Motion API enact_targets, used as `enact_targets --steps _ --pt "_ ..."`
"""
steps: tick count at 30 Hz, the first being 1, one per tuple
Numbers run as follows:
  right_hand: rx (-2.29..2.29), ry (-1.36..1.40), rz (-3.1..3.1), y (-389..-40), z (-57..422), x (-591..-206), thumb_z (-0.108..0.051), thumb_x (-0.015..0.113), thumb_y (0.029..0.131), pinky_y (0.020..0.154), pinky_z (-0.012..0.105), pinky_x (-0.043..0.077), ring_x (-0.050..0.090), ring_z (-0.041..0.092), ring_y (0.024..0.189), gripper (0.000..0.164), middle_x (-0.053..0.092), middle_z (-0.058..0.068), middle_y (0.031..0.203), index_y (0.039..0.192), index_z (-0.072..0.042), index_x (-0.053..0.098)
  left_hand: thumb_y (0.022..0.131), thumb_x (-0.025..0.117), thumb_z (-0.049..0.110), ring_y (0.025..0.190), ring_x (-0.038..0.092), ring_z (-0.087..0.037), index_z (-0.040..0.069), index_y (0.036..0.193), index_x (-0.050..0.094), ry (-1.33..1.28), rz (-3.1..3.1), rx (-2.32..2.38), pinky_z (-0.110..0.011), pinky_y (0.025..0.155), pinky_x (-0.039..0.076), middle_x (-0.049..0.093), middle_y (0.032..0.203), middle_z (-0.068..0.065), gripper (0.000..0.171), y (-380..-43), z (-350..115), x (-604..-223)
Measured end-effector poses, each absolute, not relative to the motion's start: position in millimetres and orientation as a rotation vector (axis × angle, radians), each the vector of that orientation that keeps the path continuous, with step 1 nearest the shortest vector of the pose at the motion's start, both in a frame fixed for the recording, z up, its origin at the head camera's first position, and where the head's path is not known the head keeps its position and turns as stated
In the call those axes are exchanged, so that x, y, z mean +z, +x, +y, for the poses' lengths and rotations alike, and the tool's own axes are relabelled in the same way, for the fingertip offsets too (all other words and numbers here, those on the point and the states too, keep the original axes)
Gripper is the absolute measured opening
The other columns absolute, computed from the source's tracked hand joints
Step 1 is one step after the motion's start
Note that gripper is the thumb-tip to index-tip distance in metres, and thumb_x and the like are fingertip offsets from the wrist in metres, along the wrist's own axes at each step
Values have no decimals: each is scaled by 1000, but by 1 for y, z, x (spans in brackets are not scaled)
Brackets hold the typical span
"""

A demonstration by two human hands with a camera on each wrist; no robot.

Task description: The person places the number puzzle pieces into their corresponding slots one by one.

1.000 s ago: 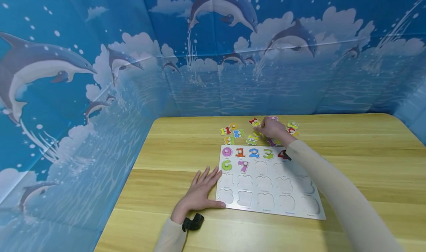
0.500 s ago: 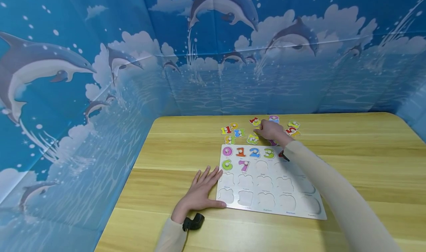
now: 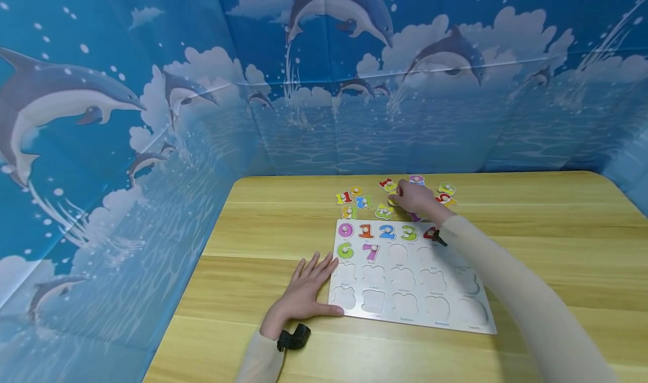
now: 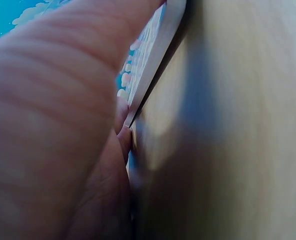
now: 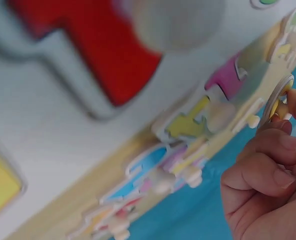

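In the head view my right hand (image 3: 417,197) is at the far side of a white number puzzle board (image 3: 412,312). Thumb and forefinger pinch a yellow puzzle piece (image 5: 274,102) by its knob, and it stands tilted on edge in the right wrist view; its number cannot be made out. My left hand (image 3: 302,293) lies spread at the board's left side, fingertips at the edge and thumb at the near left corner. Number pieces such as the purple zero (image 3: 346,230), blue two (image 3: 387,232) and purple seven (image 3: 371,252) sit in their recesses.
Several loose knobbed number pieces lie behind the board, among them a red and yellow eleven (image 3: 343,198) and a green piece (image 3: 383,212). A dolphin-printed curtain (image 3: 324,130) borders the wooden table (image 3: 243,293) at the back and left. My right forearm covers part of the board.
My right hand stays over the loose pieces with only small shifts, and the yellow piece now shows tilted up at its fingertips. The left hand and the board have stayed put.
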State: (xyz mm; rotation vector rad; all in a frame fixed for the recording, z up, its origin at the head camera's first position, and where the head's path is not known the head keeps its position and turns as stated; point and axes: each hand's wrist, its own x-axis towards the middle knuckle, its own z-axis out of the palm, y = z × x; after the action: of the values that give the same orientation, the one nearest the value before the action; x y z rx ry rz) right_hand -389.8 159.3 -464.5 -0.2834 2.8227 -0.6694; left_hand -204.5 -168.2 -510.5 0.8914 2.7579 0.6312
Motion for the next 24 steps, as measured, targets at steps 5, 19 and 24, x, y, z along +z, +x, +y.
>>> enact_targets --steps 5,19,24 --pt "-651 -432 2851 -375 163 -458 -34 53 97 45 29 27 40 16 48 28 46 4 64 87 -8 47 75 64 67 143 -4 -24 20 154 14 899 2758 625 -47 112 -6 5 159 3 105 -204 -168 -510" --pt "-575 -753 2798 -305 157 -459 -30 62 92 47 27 25 38 12 50 25 43 -3 61 78 -15 48 76 64 67 143 -4 -23 20 154 14 906 2763 632 -46 112 -6 6 159 3 104 -205 -170 -510" --pt "-528 -744 2756 -293 158 -465 -32 64 91 48 28 27 40 12 51 26 44 -4 60 75 -17 48 75 64 67 143 -5 -22 21 154 13 901 2751 624 -45 112 -7 5 159 3 105 -205 -169 -511"
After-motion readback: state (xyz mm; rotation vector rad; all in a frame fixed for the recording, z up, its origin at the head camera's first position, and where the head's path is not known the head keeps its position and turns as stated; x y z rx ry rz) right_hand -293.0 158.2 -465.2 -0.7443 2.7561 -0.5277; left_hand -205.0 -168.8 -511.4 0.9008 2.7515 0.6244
